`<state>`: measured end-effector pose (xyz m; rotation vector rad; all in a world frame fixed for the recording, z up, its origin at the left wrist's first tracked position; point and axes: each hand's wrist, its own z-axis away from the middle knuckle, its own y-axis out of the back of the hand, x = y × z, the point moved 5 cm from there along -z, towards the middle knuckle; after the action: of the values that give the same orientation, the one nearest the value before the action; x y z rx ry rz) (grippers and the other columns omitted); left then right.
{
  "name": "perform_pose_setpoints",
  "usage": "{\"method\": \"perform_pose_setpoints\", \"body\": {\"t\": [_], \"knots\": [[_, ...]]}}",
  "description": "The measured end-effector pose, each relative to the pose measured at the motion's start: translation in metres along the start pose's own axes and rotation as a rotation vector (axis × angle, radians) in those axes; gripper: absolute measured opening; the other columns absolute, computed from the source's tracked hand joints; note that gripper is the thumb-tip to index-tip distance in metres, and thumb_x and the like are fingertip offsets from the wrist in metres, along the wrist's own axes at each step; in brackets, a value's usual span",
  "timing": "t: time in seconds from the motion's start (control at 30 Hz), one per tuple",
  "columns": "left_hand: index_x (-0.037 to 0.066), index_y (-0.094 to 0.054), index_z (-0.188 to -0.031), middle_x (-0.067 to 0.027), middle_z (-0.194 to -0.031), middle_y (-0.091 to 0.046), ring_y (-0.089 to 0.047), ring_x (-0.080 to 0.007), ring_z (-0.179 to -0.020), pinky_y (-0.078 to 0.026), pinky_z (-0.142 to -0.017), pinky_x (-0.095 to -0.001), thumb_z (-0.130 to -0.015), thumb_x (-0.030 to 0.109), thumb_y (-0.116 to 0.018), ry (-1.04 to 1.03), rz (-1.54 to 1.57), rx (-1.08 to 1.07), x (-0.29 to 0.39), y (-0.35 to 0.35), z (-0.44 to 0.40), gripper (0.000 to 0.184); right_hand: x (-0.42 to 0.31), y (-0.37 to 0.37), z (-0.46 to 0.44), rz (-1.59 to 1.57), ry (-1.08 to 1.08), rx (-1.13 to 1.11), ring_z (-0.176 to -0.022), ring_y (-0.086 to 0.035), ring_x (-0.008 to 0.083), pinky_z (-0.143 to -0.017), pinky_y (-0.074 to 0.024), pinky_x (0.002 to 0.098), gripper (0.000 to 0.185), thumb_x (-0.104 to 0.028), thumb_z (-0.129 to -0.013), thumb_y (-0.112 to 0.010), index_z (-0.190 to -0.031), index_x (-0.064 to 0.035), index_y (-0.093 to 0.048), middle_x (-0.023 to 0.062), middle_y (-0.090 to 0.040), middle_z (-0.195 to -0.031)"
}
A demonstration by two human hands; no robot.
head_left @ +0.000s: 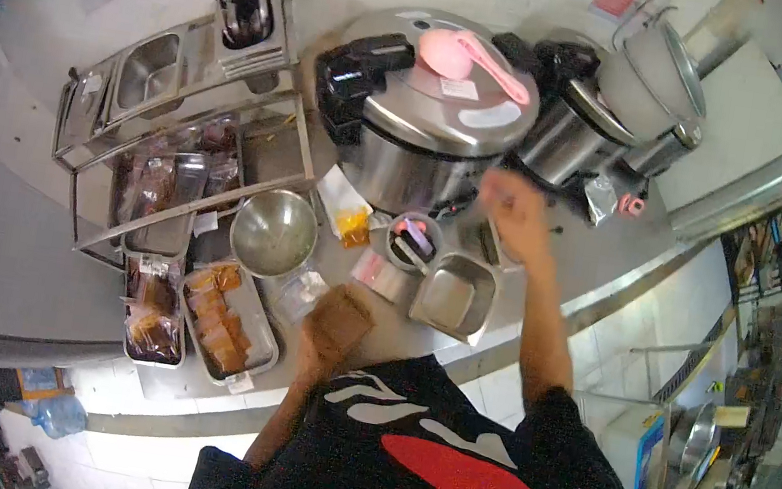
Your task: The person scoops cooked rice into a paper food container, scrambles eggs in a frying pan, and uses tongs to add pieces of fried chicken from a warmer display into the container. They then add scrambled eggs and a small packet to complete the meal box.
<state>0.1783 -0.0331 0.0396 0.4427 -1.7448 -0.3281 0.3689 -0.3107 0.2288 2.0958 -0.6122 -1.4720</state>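
Note:
My left hand [316, 347] is closed round a flat brown block [346, 316], close to my body at the counter's front edge. The block's exact kind is too blurred to make out. My right hand [513, 217] reaches over the counter beside the large steel pressure cooker [413, 162]. Motion smears its fingers, so I cannot tell what they hold. Between the hands stand a small cup of utensils [414, 240] and a square steel pan [456, 295]. A yellow-orange packet [351, 225] lies by the cooker's base.
A steel bowl [273, 235] stands left of centre, near a tray of orange-brown packets [266, 352] and a container of dark packets [129, 347]. A metal rack [204, 212] rises behind. A pink ladle-like scoop [448, 54] lies on the cooker lid. Another cooker [568, 140] stands right.

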Motion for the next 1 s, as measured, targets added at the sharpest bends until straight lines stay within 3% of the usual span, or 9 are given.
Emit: {"method": "perform_pose_setpoints", "body": {"t": [0.1, 0.2, 0.33, 0.5, 0.57, 0.67, 0.7, 0.8, 1.0], "knots": [[0.001, -0.047, -0.117, -0.0175, -0.112, -0.055, -0.054, -0.0321, -0.104, -0.044, -0.088, -0.0405, -0.062, 0.019, -0.078, 0.071, -0.002, 0.063, -0.019, -0.006, 0.008, 0.066, -0.016, 0.014, -0.106, 0.424, 0.516, 0.373, -0.095, -0.055, 0.0373, -0.084, -0.0434, 0.0447, 0.042, -0.015, -0.075, -0.063, -0.114, -0.0041, -0.053, 0.0174, -0.057, -0.111], [0.001, -0.045, -0.119, -0.0186, -0.114, -0.053, -0.053, -0.0339, -0.105, -0.044, -0.087, -0.0416, -0.061, 0.023, -0.080, 0.170, -0.012, 0.138, -0.039, -0.013, 0.021, 0.071, 0.010, -0.010, -0.185, 0.692, 0.439, 0.234, -0.104, -0.052, 0.0373, -0.086, -0.0417, 0.0457, 0.047, -0.011, -0.078, -0.059, -0.123, -0.0045, -0.047, 0.0191, -0.054, -0.115], [0.000, -0.042, -0.122, -0.0200, -0.116, -0.050, -0.052, -0.0363, -0.105, -0.045, -0.086, -0.0430, -0.060, 0.027, -0.082, 0.289, -0.019, 0.232, -0.059, -0.029, 0.037, 0.078, 0.000, -0.025, -0.260, 0.521, 0.501, 0.049, -0.087, -0.057, 0.0416, -0.074, -0.0476, 0.0454, 0.024, -0.010, -0.078, -0.055, -0.100, -0.0025, -0.055, 0.0211, -0.058, -0.094], [-0.001, -0.040, -0.124, -0.0228, -0.119, -0.048, -0.049, -0.0395, -0.108, -0.043, -0.088, -0.0442, -0.057, 0.027, -0.083, 0.366, 0.099, 0.236, -0.093, -0.050, 0.036, 0.085, -0.112, -0.076, -0.282, 0.053, 0.452, -0.303, -0.081, -0.061, 0.0233, -0.073, -0.0482, 0.0348, 0.028, -0.005, -0.076, -0.062, -0.103, 0.0014, -0.060, 0.0160, -0.066, -0.091], [-0.002, -0.039, -0.124, -0.0241, -0.120, -0.047, -0.048, -0.0409, -0.110, -0.041, -0.090, -0.0446, -0.055, 0.026, -0.084, 0.392, 0.170, 0.188, -0.116, -0.068, 0.044, 0.087, -0.150, -0.105, -0.269, 0.170, 0.612, -0.399, -0.086, -0.060, 0.0151, -0.076, -0.0486, 0.0315, 0.035, -0.008, -0.073, -0.069, -0.105, 0.0010, -0.060, 0.0114, -0.067, -0.097], [-0.003, -0.036, -0.127, -0.0254, -0.124, -0.045, -0.047, -0.0424, -0.111, -0.040, -0.093, -0.0462, -0.053, 0.026, -0.084, 0.284, 0.011, 0.275, -0.140, -0.080, 0.060, 0.094, -0.122, -0.160, -0.299, 0.252, 0.485, -0.735, -0.087, -0.060, 0.0140, -0.080, -0.0481, 0.0290, 0.037, -0.012, -0.073, -0.073, -0.105, 0.0006, -0.061, 0.0089, -0.066, -0.098], [-0.004, -0.034, -0.128, -0.0254, -0.125, -0.044, -0.046, -0.0425, -0.112, -0.039, -0.093, -0.0468, -0.052, 0.027, -0.085, 0.277, -0.045, 0.308, -0.136, -0.080, 0.060, 0.096, -0.113, -0.173, -0.306, 0.231, 0.517, -0.860, -0.082, -0.060, 0.0135, -0.071, -0.0509, 0.0277, 0.036, -0.017, -0.075, -0.073, -0.105, 0.0003, -0.062, 0.0051, -0.066, -0.090], [-0.004, -0.030, -0.131, -0.0251, -0.129, -0.041, -0.043, -0.0422, -0.115, -0.036, -0.096, -0.0486, -0.051, 0.029, -0.085, 0.357, -0.140, 0.353, -0.094, -0.061, 0.055, 0.102, -0.127, -0.162, -0.280, 0.065, 0.063, -1.075, -0.070, -0.059, 0.0115, -0.055, -0.0503, 0.0267, 0.031, -0.019, -0.078, -0.071, -0.101, -0.0002, -0.063, 0.0024, -0.063, -0.079], [-0.001, -0.030, -0.133, -0.0218, -0.132, -0.040, -0.036, -0.0375, -0.123, -0.031, -0.101, -0.0463, -0.053, 0.037, -0.082, 0.396, -0.327, 0.334, -0.083, -0.063, 0.056, 0.103, -0.124, -0.153, -0.286, 0.088, 0.107, -1.020, -0.049, -0.053, 0.0101, -0.043, -0.0451, 0.0251, 0.027, -0.022, -0.079, -0.070, -0.092, -0.0005, -0.061, 0.0014, -0.058, -0.070]]}}
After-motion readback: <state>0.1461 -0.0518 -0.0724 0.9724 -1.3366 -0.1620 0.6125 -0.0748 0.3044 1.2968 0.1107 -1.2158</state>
